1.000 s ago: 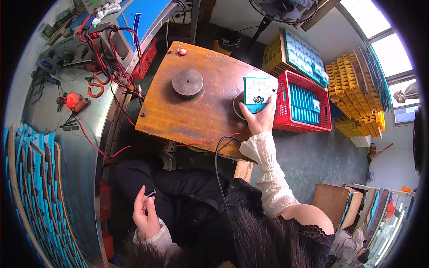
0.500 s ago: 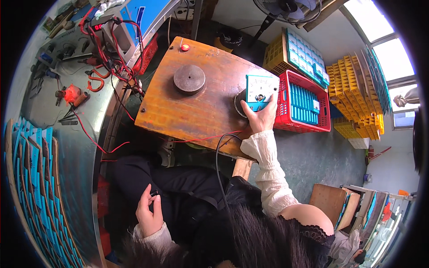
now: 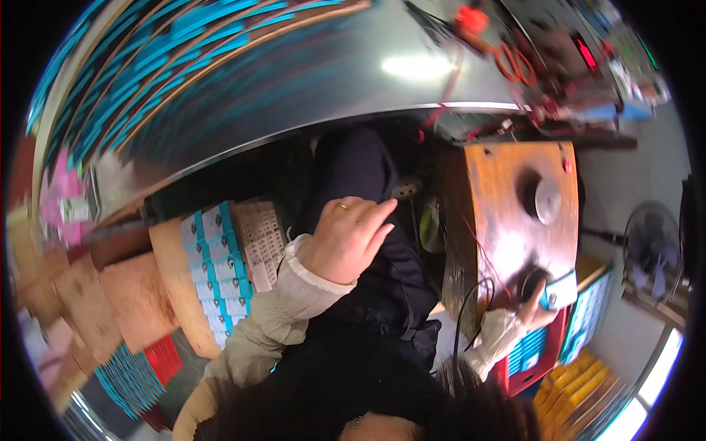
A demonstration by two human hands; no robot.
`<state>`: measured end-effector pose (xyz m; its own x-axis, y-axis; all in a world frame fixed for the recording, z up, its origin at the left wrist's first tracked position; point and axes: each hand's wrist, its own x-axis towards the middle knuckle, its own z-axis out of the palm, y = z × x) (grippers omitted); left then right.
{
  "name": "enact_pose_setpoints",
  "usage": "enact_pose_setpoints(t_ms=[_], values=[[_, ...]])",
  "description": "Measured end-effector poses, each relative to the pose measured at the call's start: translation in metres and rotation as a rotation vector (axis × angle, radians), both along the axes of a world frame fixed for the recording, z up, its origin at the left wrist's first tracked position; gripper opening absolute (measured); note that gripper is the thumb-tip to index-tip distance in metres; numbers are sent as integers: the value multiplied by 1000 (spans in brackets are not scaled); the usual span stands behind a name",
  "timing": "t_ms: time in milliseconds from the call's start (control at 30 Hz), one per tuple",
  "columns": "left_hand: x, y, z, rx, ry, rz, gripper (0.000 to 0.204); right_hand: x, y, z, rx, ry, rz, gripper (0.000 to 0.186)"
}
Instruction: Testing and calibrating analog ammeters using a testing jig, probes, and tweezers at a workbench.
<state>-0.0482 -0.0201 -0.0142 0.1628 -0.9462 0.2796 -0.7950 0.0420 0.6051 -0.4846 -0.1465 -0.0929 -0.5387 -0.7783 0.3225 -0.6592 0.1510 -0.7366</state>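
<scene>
My left hand (image 3: 346, 239) is raised over my dark-clad lap, with index finger and thumb stretched apart and nothing visible between them; its other fingers are partly hidden. At the right, my right hand (image 3: 535, 312) grips a teal-and-white panel meter (image 3: 563, 291) by its edge. The meter leans against a dark round block (image 3: 529, 281) on the wooden worktable (image 3: 507, 220). A round metal disc (image 3: 547, 201) lies farther along that tabletop. Blur softens the picture.
A metal bench (image 3: 309, 99) runs across the top, bearing racked teal parts (image 3: 198, 33). Rows of teal-and-white meters (image 3: 220, 272) stand at my left. Beyond my right hand are a red crate (image 3: 531, 376), yellow trays (image 3: 577, 389) and a fan (image 3: 651, 242).
My view has swung strongly to the left. My left hand has risen from my lap, and the small dark thing at its fingers no longer shows. My right hand still holds the panel meter.
</scene>
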Motion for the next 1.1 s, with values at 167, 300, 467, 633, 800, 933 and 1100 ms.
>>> enact_pose_setpoints(t_ms=[167, 300, 467, 633, 800, 933, 1100], values=[[7, 6, 4, -131, 78, 106, 32, 116, 8, 25, -183, 554, 256, 93], [7, 17, 13, -56, 456, 84, 37, 270, 53, 41, -24, -321, 980, 115], [37, 52, 24, -224, 1025, 413, 39, 366, 77, 92, -3, -91, 1411, 126], [72, 81, 23, -237, 1212, 408, 66, 377, 95, 92, 793, -890, 1367, 45], [79, 84, 22, -88, 1331, 404, 69, 360, 97, 87, 622, -809, 1375, 20], [78, 78, 23, -76, 1363, 392, 69, 356, 95, 92, 503, -574, 1376, 18], [74, 73, 24, -66, 1339, 389, 68, 354, 92, 97, 431, -471, 1375, 20]])
